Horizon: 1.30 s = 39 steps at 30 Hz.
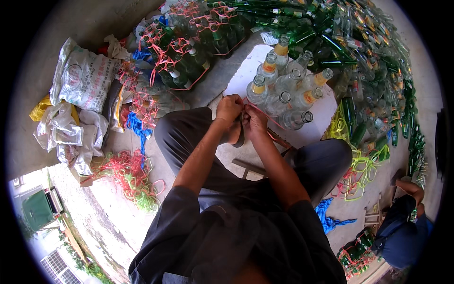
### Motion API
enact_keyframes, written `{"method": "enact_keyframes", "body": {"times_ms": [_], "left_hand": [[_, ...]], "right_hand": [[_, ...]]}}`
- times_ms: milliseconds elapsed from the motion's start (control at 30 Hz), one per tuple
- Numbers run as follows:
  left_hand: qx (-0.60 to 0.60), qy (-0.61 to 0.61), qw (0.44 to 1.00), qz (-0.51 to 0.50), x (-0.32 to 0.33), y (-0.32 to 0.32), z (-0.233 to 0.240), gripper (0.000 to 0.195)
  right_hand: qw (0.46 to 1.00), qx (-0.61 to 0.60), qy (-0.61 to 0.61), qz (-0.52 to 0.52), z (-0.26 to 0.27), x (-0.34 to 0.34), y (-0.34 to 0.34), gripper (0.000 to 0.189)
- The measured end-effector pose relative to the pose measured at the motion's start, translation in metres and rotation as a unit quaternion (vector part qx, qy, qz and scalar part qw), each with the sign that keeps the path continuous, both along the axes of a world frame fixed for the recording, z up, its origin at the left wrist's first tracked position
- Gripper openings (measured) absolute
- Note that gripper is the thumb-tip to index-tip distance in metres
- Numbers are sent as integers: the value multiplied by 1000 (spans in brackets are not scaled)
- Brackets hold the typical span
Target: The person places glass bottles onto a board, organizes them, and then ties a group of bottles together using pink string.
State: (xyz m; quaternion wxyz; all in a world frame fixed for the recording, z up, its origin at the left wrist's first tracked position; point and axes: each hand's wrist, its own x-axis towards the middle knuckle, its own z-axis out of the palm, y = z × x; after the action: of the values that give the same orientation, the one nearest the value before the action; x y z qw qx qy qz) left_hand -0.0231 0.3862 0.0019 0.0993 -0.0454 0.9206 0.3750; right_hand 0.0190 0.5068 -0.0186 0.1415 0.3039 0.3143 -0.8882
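Observation:
Several clear glass bottles [278, 103], some with orange and yellow neck labels, stand grouped on a white board [322, 122]. A pink plastic strap [264, 114] runs around the near lower side of the group. My left hand [230, 107] and my right hand [254, 120] meet at the group's near left edge, fingers pinched on the strap. The fingertips partly hide the strap's ends. My knees lie on both sides of the board's near end.
Strapped green bottles [184, 67] stand beyond on the left; loose bottles [369, 67] are heaped on the right. A white woven sack [85, 78], tangled red and green straps [131, 177] and blue strips [328, 216] lie around. Another person [400, 227] sits at lower right.

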Motion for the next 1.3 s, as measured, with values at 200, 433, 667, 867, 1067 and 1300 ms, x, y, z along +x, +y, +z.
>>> {"method": "enact_keyframes", "body": {"times_ms": [200,433,667,867,1067,1300], "left_hand": [[-67,1,997,49,4,9,3,15],[-18,21,993,111,6,15,-5,15],[199,-25,957,208,9,26,9,11],[323,-49,914,242,11,23,9,16],[345,-3,905,250,13,21,-3,17],[259,-25,935,242,11,23,-11,16]], "right_hand": [[999,11,2,-38,1,-2,-4,11],[999,12,8,-33,-4,-3,-4,8],[999,17,7,-42,-5,-4,-6,4],[997,57,-8,-44,-8,-8,-12,3],[998,49,-24,-25,-2,-9,-12,5],[999,14,-49,-18,0,-11,-7,3]]}}
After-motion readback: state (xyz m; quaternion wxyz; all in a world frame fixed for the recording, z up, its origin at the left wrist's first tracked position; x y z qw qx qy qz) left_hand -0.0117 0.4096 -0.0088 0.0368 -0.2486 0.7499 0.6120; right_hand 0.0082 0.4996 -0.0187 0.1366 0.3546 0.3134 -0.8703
